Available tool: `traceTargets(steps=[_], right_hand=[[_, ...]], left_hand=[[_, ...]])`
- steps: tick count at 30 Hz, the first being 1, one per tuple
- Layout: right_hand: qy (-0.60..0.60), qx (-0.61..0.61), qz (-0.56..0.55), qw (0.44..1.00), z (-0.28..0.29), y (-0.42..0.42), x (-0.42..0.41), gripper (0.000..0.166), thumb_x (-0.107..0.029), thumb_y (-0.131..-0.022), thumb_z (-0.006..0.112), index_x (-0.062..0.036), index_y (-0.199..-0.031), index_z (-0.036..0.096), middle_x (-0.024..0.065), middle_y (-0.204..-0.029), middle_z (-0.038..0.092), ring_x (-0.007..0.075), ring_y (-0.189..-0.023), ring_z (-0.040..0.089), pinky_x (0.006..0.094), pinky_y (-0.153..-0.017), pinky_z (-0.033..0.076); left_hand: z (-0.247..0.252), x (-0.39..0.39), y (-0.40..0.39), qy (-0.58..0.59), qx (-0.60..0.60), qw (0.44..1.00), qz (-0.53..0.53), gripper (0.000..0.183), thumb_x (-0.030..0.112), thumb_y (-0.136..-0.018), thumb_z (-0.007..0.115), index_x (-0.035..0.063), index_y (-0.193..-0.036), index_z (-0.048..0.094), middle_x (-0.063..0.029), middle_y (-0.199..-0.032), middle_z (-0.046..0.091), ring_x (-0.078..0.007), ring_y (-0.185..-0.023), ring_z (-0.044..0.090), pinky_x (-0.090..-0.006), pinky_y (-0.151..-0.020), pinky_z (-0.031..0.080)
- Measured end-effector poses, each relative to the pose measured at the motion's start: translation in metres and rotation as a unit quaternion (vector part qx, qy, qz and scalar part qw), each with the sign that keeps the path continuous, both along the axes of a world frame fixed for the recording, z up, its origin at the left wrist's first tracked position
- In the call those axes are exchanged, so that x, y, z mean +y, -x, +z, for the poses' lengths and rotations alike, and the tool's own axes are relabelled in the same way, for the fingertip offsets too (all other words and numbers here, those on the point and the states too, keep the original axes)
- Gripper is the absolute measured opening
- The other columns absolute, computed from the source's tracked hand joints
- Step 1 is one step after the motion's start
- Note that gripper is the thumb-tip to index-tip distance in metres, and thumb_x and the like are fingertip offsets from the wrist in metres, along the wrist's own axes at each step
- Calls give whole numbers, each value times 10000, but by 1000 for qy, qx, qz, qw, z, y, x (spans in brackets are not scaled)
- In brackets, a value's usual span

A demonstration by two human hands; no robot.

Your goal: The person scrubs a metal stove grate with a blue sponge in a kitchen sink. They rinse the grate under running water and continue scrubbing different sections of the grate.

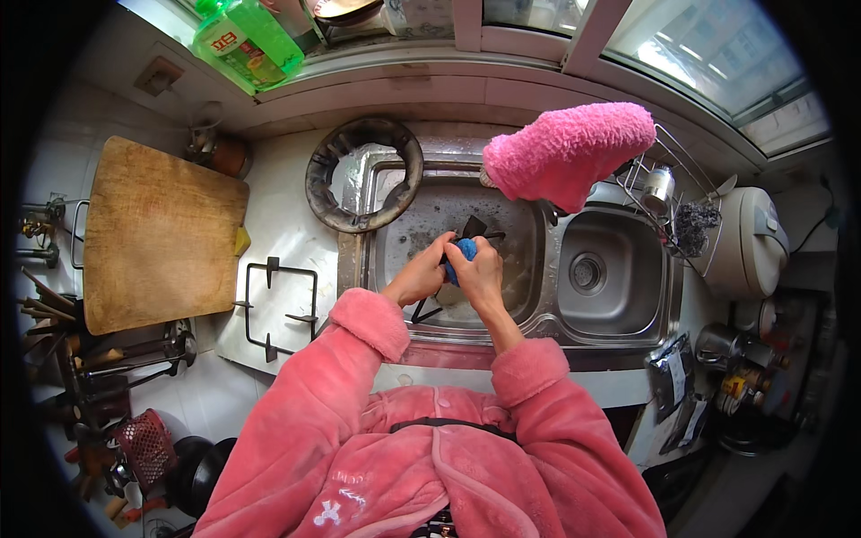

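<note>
Over the large sink basin [397, 259], my left hand [422, 270] grips a black metal pan support [475, 226]. Its dark prongs stick out above and below my hands; much of it is hidden by my fingers. My right hand [481, 274] presses a blue scrubbing pad [464, 251] against the support, close beside my left hand. Murky water and dark specks lie in the basin beneath. A second black pan support [315, 286] rests on the white counter to the left. A grimy round burner ring [317, 178] straddles the basin's upper left corner.
A fluffy pink cloth [572, 151] hangs over the basin's upper right. To the right are a small sink bowl [612, 302], a wire rack [706, 255] and a white rice cooker [743, 242]. A wooden cutting board [161, 235] stands left; a green detergent bottle [269, 50] is on the windowsill.
</note>
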State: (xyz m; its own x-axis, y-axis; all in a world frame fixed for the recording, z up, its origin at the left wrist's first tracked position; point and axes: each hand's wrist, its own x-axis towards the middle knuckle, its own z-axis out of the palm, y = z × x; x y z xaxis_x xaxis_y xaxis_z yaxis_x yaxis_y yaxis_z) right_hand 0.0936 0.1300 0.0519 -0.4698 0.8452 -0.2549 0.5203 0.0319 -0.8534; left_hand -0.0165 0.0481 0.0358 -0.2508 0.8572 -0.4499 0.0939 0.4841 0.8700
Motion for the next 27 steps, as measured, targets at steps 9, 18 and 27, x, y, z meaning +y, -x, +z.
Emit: traceTargets(steps=[9, 18, 27], right_hand=[[-156, 47, 41, 986, -20, -27, -8, 283, -264, -812, 696, -30, -878, 551, 163, -827, 621, 389, -765, 609, 465, -681, 472], [-102, -299, 96, 944, -123, -82, 4, 319, -101, -775, 635, 16, -1065, 570, 222, -1013, 595, 376, -985, 580, 443, -867, 479], [443, 227, -31, 867, -53, -39, 23, 371, -149, -857, 647, 20, -1179, 575, 96, -1046, 639, 159, -891, 628, 286, -784, 517]], left_hand=[[-13, -2, -3, -22, 24, 999, 1, 564, -78, -894, 396, 85, -1431, 335, -151, -1185, 581, -209, -931, 629, -318, -777, 528], [7, -1, 7, 22, -70, 996, 43, 627, -114, -891, 365, 78, -1477, 252, -163, -1183, 575, -157, -917, 615, -277, -784, 516], [-7, -5, 7, -15, 63, 998, -12, 582, -77, -872, 426, 35, -1433, 319, -191, -1211, 574, -247, -995, 610, -328, -836, 500]])
